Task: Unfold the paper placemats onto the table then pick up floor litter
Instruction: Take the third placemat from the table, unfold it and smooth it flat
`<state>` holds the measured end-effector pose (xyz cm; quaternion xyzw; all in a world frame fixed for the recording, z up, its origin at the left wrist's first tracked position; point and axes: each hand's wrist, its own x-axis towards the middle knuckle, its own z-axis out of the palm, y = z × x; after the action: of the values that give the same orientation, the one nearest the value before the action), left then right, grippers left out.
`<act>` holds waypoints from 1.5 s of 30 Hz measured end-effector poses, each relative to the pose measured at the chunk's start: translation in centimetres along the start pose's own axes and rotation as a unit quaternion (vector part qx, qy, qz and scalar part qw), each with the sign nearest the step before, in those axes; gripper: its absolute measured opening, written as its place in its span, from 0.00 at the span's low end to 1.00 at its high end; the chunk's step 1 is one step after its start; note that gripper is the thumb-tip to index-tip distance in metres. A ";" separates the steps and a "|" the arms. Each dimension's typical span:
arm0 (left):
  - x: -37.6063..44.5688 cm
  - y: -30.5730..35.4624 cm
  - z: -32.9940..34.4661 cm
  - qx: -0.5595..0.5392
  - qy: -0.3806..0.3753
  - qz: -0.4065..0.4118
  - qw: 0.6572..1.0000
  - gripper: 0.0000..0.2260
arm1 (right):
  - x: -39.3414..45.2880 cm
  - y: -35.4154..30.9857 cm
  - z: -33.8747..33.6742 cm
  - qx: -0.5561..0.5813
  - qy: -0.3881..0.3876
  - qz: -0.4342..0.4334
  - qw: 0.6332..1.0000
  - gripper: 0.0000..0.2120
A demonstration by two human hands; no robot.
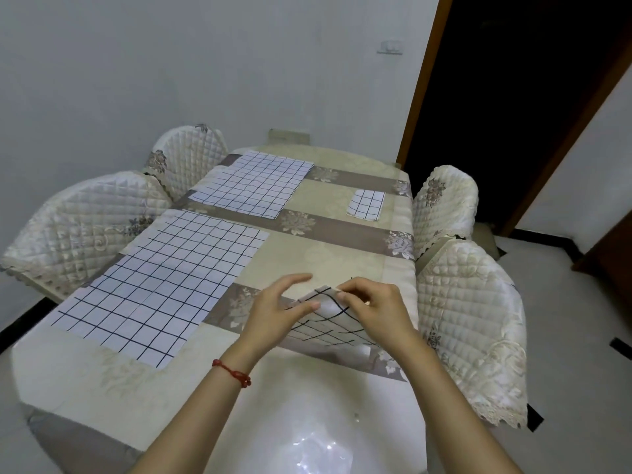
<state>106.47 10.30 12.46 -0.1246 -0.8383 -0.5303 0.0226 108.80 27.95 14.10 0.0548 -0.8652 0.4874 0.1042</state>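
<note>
Hands meet over the near right part of a long dining table, working on a partly folded paper placemat, white with a thin black grid. The right hand pinches the placemat's raised upper edge between thumb and curled fingers, so the sheet bows upward. The left hand has its thumb pressed on the paper's near left part, with its other fingers stretched out loosely above it. A red string bracelet circles the left wrist.

Two more placemats lie fully open and flat along the table's left side: a near one and a far one, each a large rectangle of the same gridded paper. A fourth placemat, folded into a small square, sits at the far right.

The table wears a glossy cream tablecloth with grey-brown floral bands. Four chairs with quilted, cream satin covers and scalloped trim stand at its sides, two left and two right.
</note>
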 end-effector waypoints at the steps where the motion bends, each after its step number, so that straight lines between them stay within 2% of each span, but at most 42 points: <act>1: 0.2 0.5 0.2 -0.013 -0.011 0.007 1.000 0.10 | -0.1 -0.2 0.1 0.002 -0.003 -0.002 1.000 0.04; 2: 0.5 0.8 0.4 -0.020 -0.008 0.010 1.000 0.08 | -0.3 -0.3 0.0 0.009 -0.004 0.001 1.000 0.04; 4: 1.0 1.1 0.4 -0.048 0.018 0.006 0.999 0.14 | -0.7 -0.2 -0.5 0.029 -0.001 0.021 0.999 0.05; 7: 1.7 1.9 -0.7 -0.073 0.065 0.002 0.995 0.11 | -1.7 0.9 -1.8 0.050 -0.008 0.073 0.996 0.06; 12: 2.6 1.9 -2.6 -0.082 0.116 -0.003 0.990 0.12 | -2.9 2.3 -2.4 0.107 0.000 0.115 0.988 0.09; 14: 2.6 1.7 -2.5 -0.085 0.131 -0.022 0.987 0.08 | -2.6 2.2 -2.1 0.115 0.020 0.125 0.985 0.10; 15: 2.6 1.7 -2.3 -0.079 0.138 -0.039 0.987 0.01 | -2.4 2.0 -1.9 0.119 0.032 0.126 0.984 0.11; 17: 2.5 1.3 -1.8 -0.042 0.161 -0.092 0.982 0.17 | -1.9 1.6 -1.5 0.133 0.052 0.130 0.981 0.14; 18: 2.4 1.0 -1.6 -0.033 0.178 -0.109 0.977 0.21 | -1.7 1.3 -1.3 0.141 0.057 0.132 0.980 0.16; 20: 1.7 1.0 -1.0 -0.030 0.189 -0.119 0.974 0.17 | -1.4 1.2 -0.8 0.143 0.060 0.137 0.978 0.18; 23: 0.1 1.2 0.8 -0.075 0.097 -0.137 0.983 0.06 | -1.2 1.1 0.0 0.116 0.047 0.135 0.983 0.17; 25: -0.7 1.9 2.0 -0.129 0.029 -0.179 0.975 0.08 | -1.2 0.8 0.5 0.102 0.020 0.124 0.987 0.17; 27: -0.9 2.2 2.9 -0.173 -0.009 -0.218 0.960 0.12 | -1.2 0.7 1.0 0.087 -0.011 0.113 0.990 0.15; 30: -0.7 2.1 3.0 -0.203 -0.014 -0.245 0.948 0.10 | -1.2 0.6 1.4 0.062 -0.048 0.102 0.992 0.16; 34: -0.7 1.2 2.8 -0.234 -0.021 -0.258 0.937 0.04 | -1.3 0.5 1.2 0.088 -0.080 0.119 0.986 0.09; 36: -0.5 0.7 2.5 -0.242 -0.001 -0.267 0.933 0.04 | -1.3 0.5 0.8 0.100 -0.086 0.121 0.984 0.08; 39: -0.2 -0.3 1.2 -0.244 0.045 -0.263 0.932 0.05 | -1.3 1.0 0.0 0.108 -0.049 0.129 0.985 0.13; 42: 0.0 -1.5 -0.8 -0.222 0.107 -0.259 0.934 0.05 | -1.1 1.6 -1.1 0.104 0.038 0.126 0.986 0.14; 45: 0.1 -2.3 -1.9 -0.130 0.169 -0.236 0.948 0.03 | -0.6 1.7 -1.7 0.076 0.092 0.112 0.986 0.18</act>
<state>105.66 7.63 11.27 0.1669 -0.7515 -0.6379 0.0217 109.23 30.26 13.44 -0.0798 -0.8129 0.5636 0.1235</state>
